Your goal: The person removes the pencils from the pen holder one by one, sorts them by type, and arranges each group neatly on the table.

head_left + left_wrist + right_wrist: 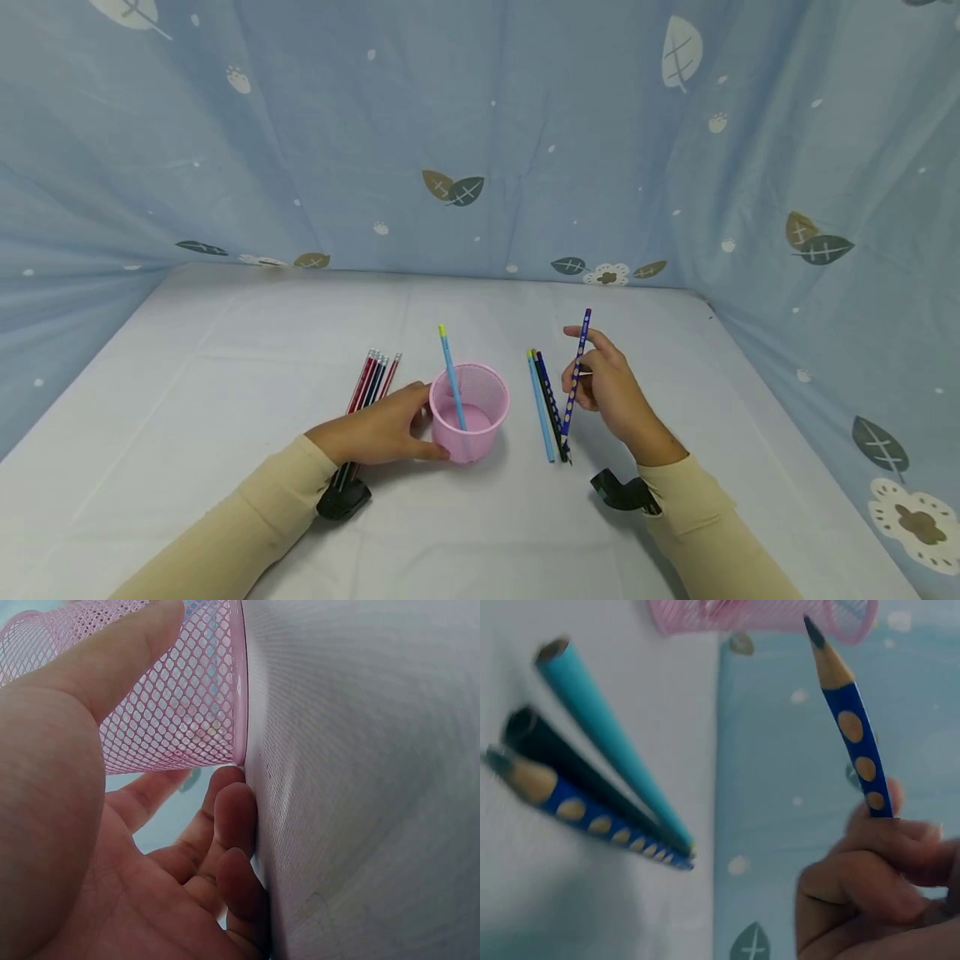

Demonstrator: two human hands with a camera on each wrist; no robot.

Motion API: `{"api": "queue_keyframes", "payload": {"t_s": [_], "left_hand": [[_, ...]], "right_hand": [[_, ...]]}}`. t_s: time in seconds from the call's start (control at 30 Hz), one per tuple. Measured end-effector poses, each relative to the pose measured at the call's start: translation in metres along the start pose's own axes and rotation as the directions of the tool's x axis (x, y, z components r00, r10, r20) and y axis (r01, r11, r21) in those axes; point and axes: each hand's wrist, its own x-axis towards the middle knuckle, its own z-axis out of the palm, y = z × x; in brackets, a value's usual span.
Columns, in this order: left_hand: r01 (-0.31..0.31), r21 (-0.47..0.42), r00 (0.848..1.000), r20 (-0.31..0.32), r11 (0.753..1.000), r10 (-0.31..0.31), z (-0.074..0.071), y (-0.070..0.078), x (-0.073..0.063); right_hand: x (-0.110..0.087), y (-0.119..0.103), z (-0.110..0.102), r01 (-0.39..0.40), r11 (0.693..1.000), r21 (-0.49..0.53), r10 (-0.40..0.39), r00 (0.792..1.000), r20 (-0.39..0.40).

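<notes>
My left hand [386,427] holds the side of a pink mesh pen cup [471,442], thumb in front and fingers behind; in the left wrist view the cup's base rim meets the table. A light blue pencil [451,371] with a yellow end leans inside it. My right hand [611,387] pinches a blue pencil [581,354] with tan dots, raised over the table, its sharpened tip pointing down. Beside it lie a light blue pencil [540,408], a dark pencil [555,746] and another dotted blue pencil [592,819].
Several red and black pencils [372,375] lie left of the cup, partly under my left forearm. The table wears a white cloth [480,533]. A blue leaf-print curtain [480,125] hangs behind it and along both sides.
</notes>
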Motion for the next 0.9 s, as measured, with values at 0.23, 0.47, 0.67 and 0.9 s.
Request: {"api": "queue_keyframes", "payload": {"t_s": [0.23, 0.47, 0.67, 0.9], "left_hand": [[-0.003, -0.005, 1.000, -0.006, 1.000, 0.003, 0.000, -0.002, -0.001], [-0.012, 0.004, 1.000, -0.010, 1.000, 0.012, 0.001, -0.004, 0.000], [-0.005, 0.006, 1.000, -0.008, 1.000, 0.005, 0.001, -0.003, 0.000], [-0.004, 0.004, 1.000, -0.009, 1.000, 0.004, 0.001, -0.001, 0.000]], "right_hand": [[0.011, 0.016, -0.007, -0.143, 0.982, -0.125, 0.154, 0.985, 0.078], [0.014, 0.024, -0.013, -0.138, 0.967, -0.214, 0.168, 0.978, 0.127], [0.016, 0.030, -0.014, -0.147, 0.952, -0.269, 0.182, 0.977, 0.111], [0.019, 0.039, -0.011, -0.155, 0.925, -0.348, 0.203, 0.974, 0.105]]}}
